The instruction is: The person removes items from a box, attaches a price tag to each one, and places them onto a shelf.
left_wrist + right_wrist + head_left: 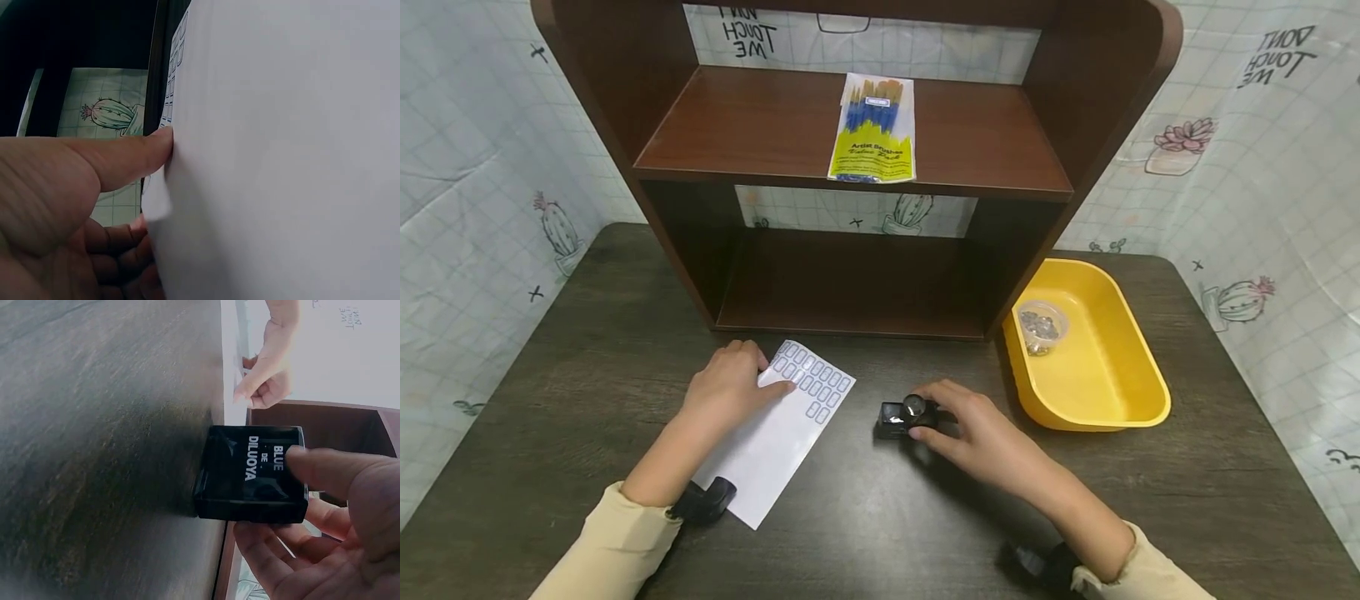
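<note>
My left hand pinches a white sheet of stickers at its upper left side, thumb on top and fingers curled at the edge. Rows of small blue-outlined labels are printed along the sheet's far end. To the right, my right hand grips a small black box between thumb and fingers, close over the table. White lettering on the box reads "BLUE DE DILUOYA". From the head view, a round dark knob-like shape shows at the box's top, and the fingers hide part of the box.
A brown wooden shelf stands at the back, with a pack of artist brushes on its upper board. At the right sits a yellow basin containing a small clear tub of metallic bits. Printed cloth hangs around the table.
</note>
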Motion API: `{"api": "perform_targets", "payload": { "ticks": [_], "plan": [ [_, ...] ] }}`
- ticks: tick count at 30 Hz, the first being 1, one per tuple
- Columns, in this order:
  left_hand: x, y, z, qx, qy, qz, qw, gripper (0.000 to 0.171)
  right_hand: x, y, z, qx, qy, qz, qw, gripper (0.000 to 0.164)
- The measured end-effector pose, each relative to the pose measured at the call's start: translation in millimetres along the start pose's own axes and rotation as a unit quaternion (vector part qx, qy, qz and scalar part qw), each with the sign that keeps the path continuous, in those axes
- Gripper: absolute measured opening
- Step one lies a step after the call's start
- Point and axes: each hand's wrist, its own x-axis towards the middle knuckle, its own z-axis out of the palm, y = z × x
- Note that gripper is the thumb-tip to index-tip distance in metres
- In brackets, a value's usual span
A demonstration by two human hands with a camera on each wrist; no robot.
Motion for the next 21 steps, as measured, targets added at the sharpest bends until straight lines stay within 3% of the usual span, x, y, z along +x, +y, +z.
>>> {"api": "perform_targets", "payload": {
  "ticks": [6,12,21],
  "plan": [
    [2.4,1.2,2.9,-0.02,0.019,0.017,0.9995,0.035,-3.5,-0.4,-2.5,0.003,-0.01,-0.007,1.0,0.034],
    [4.0,1.4,5.4,-0.059,0.024,0.047,0.9969,0.029,-4.7,-2.5,-6.9,0.008,-0.012,0.014,1.0,0.037],
    [-4.5,7.3,-5.8,-0.18,0.035,0.118,0.976,0.026,2.2,-10.0,-16.0,0.052,0.083,0.014,0.995,0.028]
  ]
}}
